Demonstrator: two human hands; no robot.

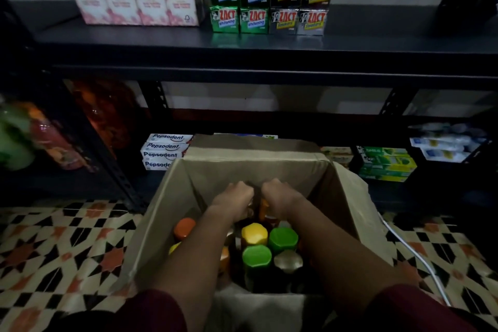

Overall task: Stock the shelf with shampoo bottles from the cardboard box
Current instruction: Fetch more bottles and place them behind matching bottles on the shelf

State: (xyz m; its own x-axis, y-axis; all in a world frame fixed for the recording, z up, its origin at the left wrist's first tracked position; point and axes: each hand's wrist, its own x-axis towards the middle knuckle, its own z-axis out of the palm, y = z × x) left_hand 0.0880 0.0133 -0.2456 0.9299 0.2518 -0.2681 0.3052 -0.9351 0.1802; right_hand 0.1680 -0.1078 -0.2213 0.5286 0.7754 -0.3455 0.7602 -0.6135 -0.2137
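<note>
Both my sleeves [151,310] frame the box [161,218]. My left hand [234,197] and right hand [280,194] are curled among bottles [256,256]; grip unclear. Pepsodent cartons [164,151] sit beyond.

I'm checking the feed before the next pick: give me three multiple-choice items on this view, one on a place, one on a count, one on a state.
1. The Pepsodent boxes sit:
A. left of the cardboard box
B. on the top shelf
C. inside it

2. Green caps showing in the box:
A. none
B. two
C. five

3. The hands are:
A. on the shelf
B. at the person's sides
C. down in the box

Answers: 1 A, stacked beside its left wall; 2 B, two green tops among the caps; 3 C, left hand and right hand closed around bottles.
</note>
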